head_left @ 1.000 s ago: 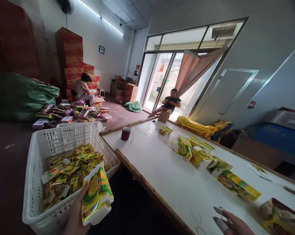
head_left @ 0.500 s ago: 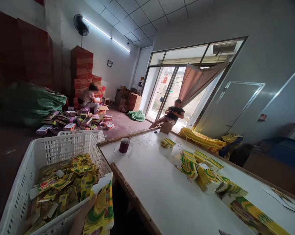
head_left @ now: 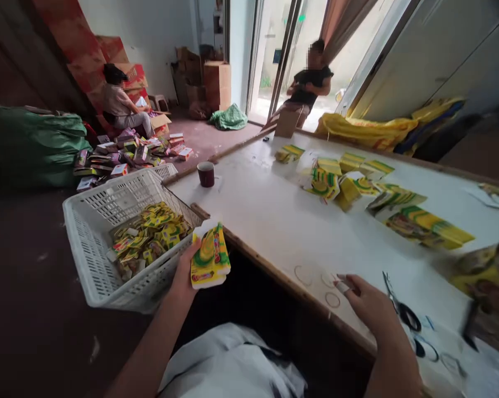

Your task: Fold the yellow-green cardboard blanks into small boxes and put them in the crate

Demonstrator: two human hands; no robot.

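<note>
I'd call this hold-and-pick: my left fingers grip yellow cartons; my right fingers — parted, seemingly empty — hover beside thin rings. Lifting one needs pinching.

Packs are lying in the crate, left of the tabletop; up there a mug is standing far left, cartons are stretching along the far side, scissors are lying just right of the right hand.
</note>
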